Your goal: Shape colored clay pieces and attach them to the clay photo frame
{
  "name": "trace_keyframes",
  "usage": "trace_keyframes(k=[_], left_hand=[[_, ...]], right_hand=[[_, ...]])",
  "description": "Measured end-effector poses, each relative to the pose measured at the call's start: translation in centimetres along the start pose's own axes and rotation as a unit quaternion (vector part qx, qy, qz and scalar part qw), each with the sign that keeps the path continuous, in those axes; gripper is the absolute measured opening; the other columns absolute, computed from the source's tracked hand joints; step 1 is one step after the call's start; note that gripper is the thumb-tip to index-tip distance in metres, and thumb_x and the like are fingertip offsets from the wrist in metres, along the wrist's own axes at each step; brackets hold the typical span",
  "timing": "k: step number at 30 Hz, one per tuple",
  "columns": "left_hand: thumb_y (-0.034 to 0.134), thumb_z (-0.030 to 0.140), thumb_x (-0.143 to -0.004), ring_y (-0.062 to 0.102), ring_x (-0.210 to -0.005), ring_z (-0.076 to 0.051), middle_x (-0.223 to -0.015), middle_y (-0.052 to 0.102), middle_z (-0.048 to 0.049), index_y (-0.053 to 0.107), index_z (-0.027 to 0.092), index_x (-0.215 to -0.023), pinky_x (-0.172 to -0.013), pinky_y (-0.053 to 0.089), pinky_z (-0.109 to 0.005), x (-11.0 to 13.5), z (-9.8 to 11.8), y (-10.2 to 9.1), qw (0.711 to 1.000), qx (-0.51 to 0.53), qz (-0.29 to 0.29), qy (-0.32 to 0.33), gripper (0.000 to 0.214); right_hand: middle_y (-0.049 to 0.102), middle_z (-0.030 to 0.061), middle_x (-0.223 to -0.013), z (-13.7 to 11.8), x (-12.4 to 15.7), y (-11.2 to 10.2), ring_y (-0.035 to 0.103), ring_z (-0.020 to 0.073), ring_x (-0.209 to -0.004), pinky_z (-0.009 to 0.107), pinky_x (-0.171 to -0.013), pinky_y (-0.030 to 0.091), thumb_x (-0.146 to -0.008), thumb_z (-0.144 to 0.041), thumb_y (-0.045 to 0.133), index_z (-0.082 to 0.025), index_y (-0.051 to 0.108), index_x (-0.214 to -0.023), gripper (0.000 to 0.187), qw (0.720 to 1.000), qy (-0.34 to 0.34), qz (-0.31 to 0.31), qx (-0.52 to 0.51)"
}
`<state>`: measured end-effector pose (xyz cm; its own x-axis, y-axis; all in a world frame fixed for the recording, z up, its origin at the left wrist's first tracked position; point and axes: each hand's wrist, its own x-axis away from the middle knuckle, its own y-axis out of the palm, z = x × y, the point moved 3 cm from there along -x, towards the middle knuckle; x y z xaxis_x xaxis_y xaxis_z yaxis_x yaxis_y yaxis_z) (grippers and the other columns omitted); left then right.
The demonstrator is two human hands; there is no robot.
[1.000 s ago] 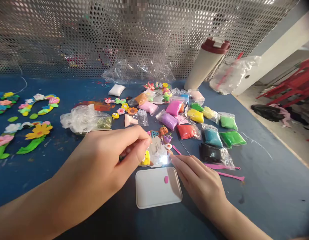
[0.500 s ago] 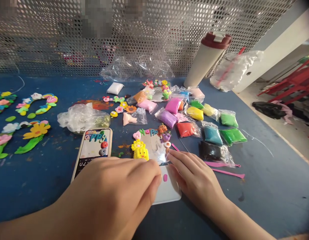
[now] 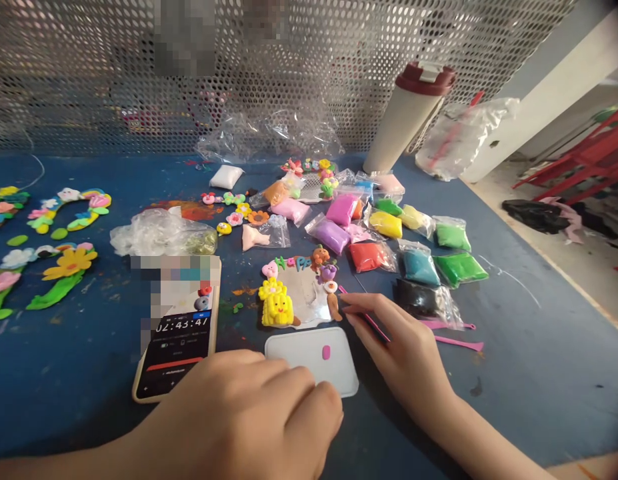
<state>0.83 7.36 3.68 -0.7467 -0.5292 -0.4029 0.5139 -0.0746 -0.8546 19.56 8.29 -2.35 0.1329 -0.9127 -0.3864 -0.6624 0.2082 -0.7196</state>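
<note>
My left hand (image 3: pixel 249 417) rests near the table's front edge with its fingers curled into a loose fist; nothing shows in it. It lies just in front of a white tray (image 3: pixel 299 353) that carries a small pink clay bit (image 3: pixel 325 351). My right hand (image 3: pixel 399 347) reaches in from the right, fingers pinched on a thin pink modelling tool (image 3: pixel 361 312). Its fingertips lie beside a shiny clear sheet (image 3: pixel 303 297) decorated with clay figures, among them a yellow figure (image 3: pixel 276 308). A phone (image 3: pixel 176 333) lies left of the sheet.
Several bags of coloured clay (image 3: pixel 389 227) lie behind and to the right of the sheet. Two more pink tools (image 3: pixel 453 333) lie at the right. Clay flower pieces (image 3: pixel 63 267) sit at the far left. A white tumbler (image 3: pixel 403 120) and crumpled plastic (image 3: pixel 159 233) stand farther back.
My left hand has pulled back from the decorated sheet toward the front edge, uncovering the phone and the yellow figure. My right hand has stayed beside the sheet.
</note>
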Motion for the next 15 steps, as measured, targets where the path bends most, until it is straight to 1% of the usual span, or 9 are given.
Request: trace_keyframes(k=[3,4,6,7,8,10,12,15], left_hand=[[0.04,0.01,-0.09,0.059,-0.05,-0.013,-0.058,0.061,0.0013,0.061,0.021,-0.081,-0.053,0.048,-0.021,0.0,0.5,0.9,0.998,-0.008,-0.057,0.001,0.026],[0.04,0.009,-0.089,0.06,-0.051,-0.013,-0.059,0.061,0.0008,0.061,0.02,-0.078,-0.052,0.047,-0.022,0.0,0.7,1.2,0.996,-0.019,-0.084,-0.004,0.026],[0.039,0.007,-0.088,0.061,-0.052,-0.016,-0.061,0.062,-0.0001,0.059,0.02,-0.074,-0.048,0.044,-0.025,-0.1,1.1,2.0,0.991,-0.053,-0.12,-0.017,0.027],[0.039,0.005,-0.087,0.061,-0.051,-0.017,-0.062,0.062,-0.0002,0.059,0.02,-0.074,-0.045,0.042,-0.026,-0.2,1.2,2.3,0.989,-0.074,-0.124,-0.024,0.028],[0.039,0.004,-0.086,0.06,-0.049,-0.017,-0.061,0.062,-0.0002,0.06,0.019,-0.075,-0.042,0.039,-0.028,-0.4,1.3,2.5,0.988,-0.096,-0.113,-0.031,0.028],[0.041,0.003,-0.084,0.059,-0.047,-0.017,-0.063,0.063,-0.0003,0.063,0.017,-0.084,-0.04,0.037,-0.028,-1.1,1.4,2.9,0.985,-0.137,-0.091,-0.043,0.027],[0.045,0.003,-0.083,0.06,-0.047,-0.017,-0.066,0.064,-0.0005,0.066,0.015,-0.094,-0.039,0.038,-0.028,-1.9,1.4,3.3,0.981,-0.166,-0.089,-0.053,0.026],[0.049,0.007,-0.086,0.064,-0.052,-0.017,-0.071,0.064,-0.0024,0.067,0.014,-0.101,-0.041,0.041,-0.026,-2.9,1.4,4.2,0.971,-0.191,-0.132,-0.059,0.024]], right_hand=[[0.068,0.007,-0.089,0.1,-0.2,-0.3,0.067,0.018,-0.078,0.028,-0.066,0.056,-0.091,-0.015,0.051,-0.02,0.063,-0.094,0.013,0.999,-0.031,0.007,0.018],[0.067,0.0077,-0.089,0.2,-0.4,-0.5,0.066,0.0183,-0.078,0.03,-0.067,0.056,-0.091,-0.015,0.052,-0.019,0.064,-0.094,0.013,0.998,-0.05,0.0,0.036],[0.066,0.0085,-0.09,0.4,-1.0,-0.8,0.064,0.0189,-0.078,0.032,-0.068,0.055,-0.092,-0.016,0.052,-0.018,0.066,-0.096,0.015,0.991,-0.101,-0.036,0.078],[0.065,0.0086,-0.09,0.6,-1.3,-0.9,0.063,0.0188,-0.077,0.032,-0.068,0.054,-0.092,-0.016,0.051,-0.018,0.066,-0.1,0.018,0.985,-0.128,-0.065,0.098],[0.064,0.0084,-0.09,0.7,-1.7,-1.1,0.062,0.0181,-0.076,0.031,-0.066,0.053,-0.093,-0.015,0.049,-0.018,0.067,-0.103,0.021,0.976,-0.158,-0.094,0.112],[0.062,0.0069,-0.088,1.0,-2.4,-1.3,0.059,0.016,-0.07,0.028,-0.059,0.05,-0.093,-0.013,0.047,-0.02,0.068,-0.107,0.026,0.96,-0.209,-0.133,0.127],[0.061,0.0053,-0.084,1.4,-3.0,-1.5,0.055,0.0144,-0.067,0.025,-0.056,0.047,-0.094,-0.012,0.045,-0.022,0.07,-0.105,0.03,0.952,-0.244,-0.139,0.125],[0.059,0.0051,-0.083,2.1,-3.4,-1.5,0.054,0.0138,-0.068,0.024,-0.058,0.046,-0.094,-0.009,0.042,-0.024,0.072,-0.105,0.035,0.947,-0.268,-0.137,0.109]])
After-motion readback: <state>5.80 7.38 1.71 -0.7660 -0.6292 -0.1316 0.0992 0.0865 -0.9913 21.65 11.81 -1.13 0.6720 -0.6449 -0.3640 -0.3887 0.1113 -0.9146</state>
